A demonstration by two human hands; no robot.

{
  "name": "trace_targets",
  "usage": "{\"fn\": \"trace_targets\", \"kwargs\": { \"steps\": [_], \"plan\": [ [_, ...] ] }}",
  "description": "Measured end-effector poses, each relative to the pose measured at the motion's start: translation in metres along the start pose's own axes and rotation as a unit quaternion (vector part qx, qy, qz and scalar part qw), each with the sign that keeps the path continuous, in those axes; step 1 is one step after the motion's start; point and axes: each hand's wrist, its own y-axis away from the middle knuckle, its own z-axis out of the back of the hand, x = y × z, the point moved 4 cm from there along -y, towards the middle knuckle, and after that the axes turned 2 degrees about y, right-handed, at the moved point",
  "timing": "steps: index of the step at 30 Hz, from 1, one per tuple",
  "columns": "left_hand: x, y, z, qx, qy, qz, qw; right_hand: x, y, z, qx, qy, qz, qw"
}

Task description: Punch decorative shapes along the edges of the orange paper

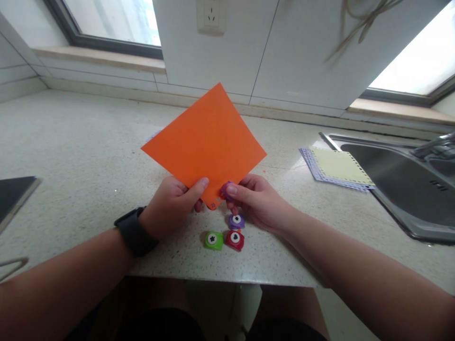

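An orange paper sheet [209,137] is held up with a corner toward me; small punched holes show near that corner. My left hand [174,203] pinches its lower left edge, thumb on top. My right hand [261,201] grips a small purple craft punch [226,190] at the sheet's lower right edge, thumb pressed on it. Just below on the counter lie another purple punch [236,221], a red punch [235,240] and a green punch [213,240].
On the speckled counter [88,142], a stack of yellow and lilac sheets [339,166] with punched edges overlaps the rim of a steel sink [423,189] at right. A dark flat object [16,196] lies at far left. A wall with a socket [211,14] stands behind.
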Motion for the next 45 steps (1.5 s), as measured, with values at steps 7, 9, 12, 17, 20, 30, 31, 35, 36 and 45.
{"fn": "trace_targets", "kwargs": {
  "steps": [7,9,12,17,20,30,31,35,36,45],
  "plan": [
    [0.0001,0.0003,0.0010,0.006,-0.013,-0.016,1.000,0.0008,-0.0005,0.0000,0.007,0.003,0.007,1.000],
    [0.0007,0.0001,0.0012,0.004,-0.014,-0.016,1.000,0.0008,-0.0005,0.0000,0.008,0.004,0.007,1.000],
    [0.0016,-0.0002,0.0010,0.005,-0.016,-0.017,1.000,0.0006,-0.0005,0.0002,0.005,0.008,0.003,1.000],
    [-0.0001,-0.0003,0.0012,0.009,-0.020,-0.020,1.000,0.0008,-0.0003,-0.0004,0.005,0.013,0.004,1.000],
    [-0.0015,-0.0003,0.0015,0.006,-0.023,-0.023,0.999,0.0011,-0.0002,-0.0007,0.008,0.012,0.006,1.000],
    [0.0005,0.0002,0.0013,0.010,-0.019,-0.019,1.000,0.0010,-0.0005,-0.0009,0.010,0.011,0.009,1.000],
    [0.0006,0.0000,0.0011,0.013,-0.018,-0.019,1.000,0.0010,-0.0004,-0.0008,0.010,0.013,0.008,1.000],
    [0.0016,-0.0015,0.0001,0.019,-0.013,-0.016,1.000,0.0010,-0.0005,-0.0006,0.012,0.020,0.006,1.000],
    [0.0020,-0.0017,-0.0001,0.019,-0.009,-0.016,1.000,0.0010,-0.0006,-0.0005,0.012,0.022,0.007,1.000],
    [-0.0004,0.0014,-0.0015,0.041,0.018,-0.028,0.999,0.0029,-0.0014,-0.0024,0.021,0.018,0.027,0.999]
  ]
}}
